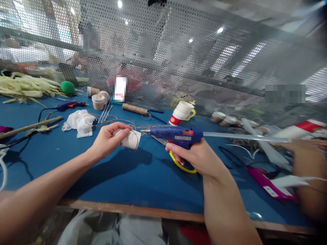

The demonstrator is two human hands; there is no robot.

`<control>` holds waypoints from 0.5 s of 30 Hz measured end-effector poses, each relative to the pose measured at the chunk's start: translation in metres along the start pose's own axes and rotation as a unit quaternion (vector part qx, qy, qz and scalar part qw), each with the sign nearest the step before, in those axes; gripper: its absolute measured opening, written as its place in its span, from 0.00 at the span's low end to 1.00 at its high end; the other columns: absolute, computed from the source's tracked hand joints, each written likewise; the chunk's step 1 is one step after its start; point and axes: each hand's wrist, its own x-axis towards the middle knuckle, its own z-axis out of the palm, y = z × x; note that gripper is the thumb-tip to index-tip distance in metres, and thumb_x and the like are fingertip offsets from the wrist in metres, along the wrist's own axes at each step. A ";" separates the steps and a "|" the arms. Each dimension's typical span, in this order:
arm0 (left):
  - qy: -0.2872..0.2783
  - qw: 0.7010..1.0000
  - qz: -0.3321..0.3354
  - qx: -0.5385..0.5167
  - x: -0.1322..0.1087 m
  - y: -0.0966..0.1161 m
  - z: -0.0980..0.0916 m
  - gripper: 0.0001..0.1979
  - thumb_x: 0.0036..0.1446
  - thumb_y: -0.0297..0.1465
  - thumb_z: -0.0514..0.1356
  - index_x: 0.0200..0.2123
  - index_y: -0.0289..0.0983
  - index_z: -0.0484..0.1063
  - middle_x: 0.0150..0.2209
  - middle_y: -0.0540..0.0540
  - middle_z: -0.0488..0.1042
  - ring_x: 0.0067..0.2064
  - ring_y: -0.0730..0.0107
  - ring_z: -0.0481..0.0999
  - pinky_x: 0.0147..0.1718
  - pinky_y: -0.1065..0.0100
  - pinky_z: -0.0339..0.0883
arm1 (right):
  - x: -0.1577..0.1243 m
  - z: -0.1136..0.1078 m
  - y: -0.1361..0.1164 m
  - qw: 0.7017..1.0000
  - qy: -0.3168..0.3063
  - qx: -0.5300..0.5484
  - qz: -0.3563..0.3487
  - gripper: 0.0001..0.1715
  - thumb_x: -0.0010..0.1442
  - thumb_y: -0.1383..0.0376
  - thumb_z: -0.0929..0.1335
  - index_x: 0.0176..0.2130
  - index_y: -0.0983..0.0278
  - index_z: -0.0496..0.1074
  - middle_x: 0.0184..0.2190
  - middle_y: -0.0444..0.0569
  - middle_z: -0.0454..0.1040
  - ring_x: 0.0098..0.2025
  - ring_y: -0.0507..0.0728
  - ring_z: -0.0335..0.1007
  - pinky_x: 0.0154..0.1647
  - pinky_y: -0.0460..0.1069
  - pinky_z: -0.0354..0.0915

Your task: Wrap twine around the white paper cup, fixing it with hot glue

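My left hand [112, 137] is closed around a small white paper cup [133, 140], tipped on its side, with a strand of twine along its edge. In my right hand [196, 153] is a blue hot glue gun [176, 134], its metal nozzle pointing left at the cup, a small gap between them. A long clear glue stick [237, 136] sticks out of the gun's back. Beneath the gun lie scissors with yellow handles [180, 165], partly hidden by my right hand. Twine runs from near the cup back across the table.
Twine-wrapped cups [98, 102], a twine spool [135, 109] and stacked paper cups [182, 112] stand along the back. A second glue gun [71, 105], white cloth [80, 122] and husks [25, 86] are left. A co-worker's arm [309, 173] and a purple power strip [270, 185] are right.
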 end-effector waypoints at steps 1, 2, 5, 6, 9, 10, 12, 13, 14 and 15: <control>0.001 1.000 0.000 0.003 0.001 -0.001 0.000 0.15 0.46 0.39 0.61 0.32 0.32 0.74 0.28 0.46 0.74 0.25 0.75 0.69 0.21 0.75 0.63 | -0.001 0.000 -0.001 1.000 -0.002 -0.022 0.000 0.13 0.51 0.58 0.68 0.22 0.63 0.67 0.12 0.41 0.64 0.14 0.48 0.59 0.15 0.44 0.60; 0.002 1.000 0.000 0.005 0.001 -0.002 0.000 0.15 0.47 0.39 0.61 0.32 0.32 0.74 0.28 0.45 0.74 0.25 0.75 0.69 0.21 0.75 0.63 | -0.003 0.000 -0.003 0.999 -0.001 -0.041 -0.001 0.14 0.51 0.58 0.68 0.21 0.63 0.66 0.12 0.41 0.64 0.14 0.48 0.59 0.15 0.44 0.60; 0.003 1.000 0.000 0.010 0.003 -0.005 -0.001 0.15 0.47 0.39 0.60 0.32 0.32 0.74 0.29 0.45 0.75 0.26 0.74 0.69 0.22 0.74 0.64 | -0.005 0.000 -0.004 0.997 0.008 -0.075 -0.015 0.14 0.51 0.58 0.68 0.19 0.62 0.66 0.11 0.41 0.64 0.14 0.49 0.60 0.14 0.44 0.60; 0.004 1.000 0.000 0.012 0.003 -0.006 -0.001 0.15 0.47 0.40 0.60 0.33 0.32 0.74 0.29 0.45 0.75 0.26 0.74 0.70 0.22 0.74 0.64 | -0.005 0.001 -0.004 0.996 0.010 -0.082 -0.017 0.14 0.51 0.59 0.68 0.19 0.61 0.65 0.11 0.41 0.64 0.14 0.49 0.60 0.14 0.44 0.60; 0.006 1.000 -0.002 0.018 0.003 -0.005 -0.001 0.16 0.47 0.39 0.61 0.33 0.32 0.74 0.30 0.45 0.75 0.26 0.74 0.70 0.23 0.75 0.64 | -0.006 0.004 -0.003 0.995 0.017 -0.092 -0.023 0.14 0.51 0.60 0.68 0.19 0.61 0.65 0.11 0.41 0.64 0.14 0.49 0.60 0.14 0.44 0.60; 0.007 1.000 -0.003 0.019 0.002 -0.005 -0.001 0.16 0.47 0.39 0.61 0.33 0.32 0.74 0.30 0.45 0.75 0.26 0.74 0.70 0.23 0.75 0.64 | -0.006 0.004 -0.003 0.995 0.018 -0.095 -0.024 0.13 0.51 0.60 0.68 0.19 0.61 0.65 0.11 0.40 0.64 0.14 0.49 0.59 0.14 0.44 0.59; 0.009 1.000 -0.003 0.024 0.002 -0.004 -0.001 0.16 0.47 0.39 0.60 0.33 0.32 0.74 0.30 0.45 0.75 0.26 0.74 0.70 0.22 0.75 0.64 | -0.007 0.005 -0.003 0.994 0.019 -0.101 -0.025 0.13 0.51 0.60 0.68 0.19 0.61 0.65 0.11 0.40 0.64 0.13 0.49 0.58 0.13 0.44 0.58; 0.009 1.000 -0.003 0.027 0.002 -0.003 -0.001 0.15 0.47 0.39 0.60 0.33 0.32 0.74 0.29 0.45 0.75 0.25 0.74 0.70 0.22 0.75 0.63 | -0.007 0.005 -0.003 0.994 0.018 -0.103 -0.025 0.13 0.51 0.60 0.68 0.19 0.61 0.66 0.11 0.40 0.64 0.13 0.49 0.58 0.13 0.44 0.57; 0.009 1.000 -0.004 0.030 0.002 -0.003 -0.001 0.15 0.48 0.39 0.60 0.33 0.32 0.74 0.29 0.45 0.75 0.25 0.75 0.70 0.22 0.75 0.63 | -0.007 0.005 -0.003 0.994 0.018 -0.105 -0.026 0.12 0.51 0.61 0.68 0.19 0.61 0.66 0.11 0.40 0.63 0.13 0.49 0.58 0.12 0.44 0.57; 0.009 0.999 -0.003 0.031 0.002 -0.003 -0.001 0.15 0.48 0.39 0.60 0.33 0.32 0.74 0.29 0.45 0.75 0.25 0.75 0.70 0.21 0.75 0.63 | -0.007 0.005 -0.003 0.994 0.018 -0.106 -0.028 0.12 0.51 0.61 0.68 0.20 0.61 0.66 0.11 0.40 0.63 0.13 0.49 0.58 0.12 0.44 0.57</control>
